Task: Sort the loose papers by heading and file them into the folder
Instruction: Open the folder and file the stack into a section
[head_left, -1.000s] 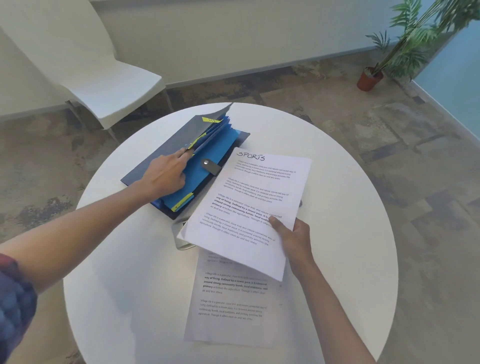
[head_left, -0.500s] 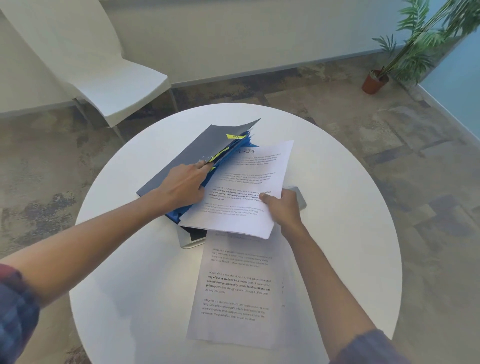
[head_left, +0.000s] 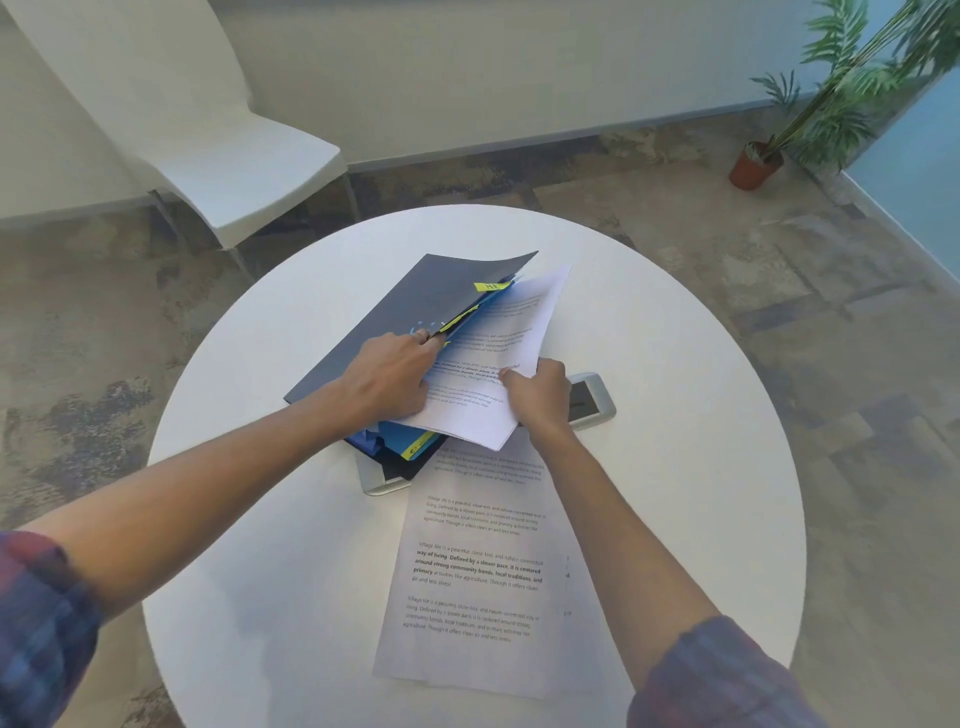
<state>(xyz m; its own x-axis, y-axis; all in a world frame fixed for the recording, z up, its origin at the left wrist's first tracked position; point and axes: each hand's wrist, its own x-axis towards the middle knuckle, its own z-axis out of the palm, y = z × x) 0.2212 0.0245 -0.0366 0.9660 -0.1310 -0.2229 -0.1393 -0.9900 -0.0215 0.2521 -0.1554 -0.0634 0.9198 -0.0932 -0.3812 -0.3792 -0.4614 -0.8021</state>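
Observation:
A dark grey expanding folder (head_left: 415, 306) with blue dividers and yellow tabs lies on the round white table (head_left: 675, 467). My left hand (head_left: 387, 376) rests on it, fingers tucked between the lifted cover and the dividers, holding a pocket apart. My right hand (head_left: 537, 397) pinches the near edge of a printed sheet (head_left: 498, 358), whose far end sits inside the held-apart pocket, its heading hidden. A stack of loose printed papers (head_left: 478, 571) lies on the table near me.
A white-framed device (head_left: 589, 402) lies under the folder and the sheet, poking out right and at the folder's near corner. A white chair (head_left: 223, 156) stands beyond the table to the left. A potted plant (head_left: 758, 166) stands on the floor far right.
My right hand has pushed the sheet forward and left into the folder, and its heading has gone out of sight. My left hand has stayed on the folder, keeping the pocket apart.

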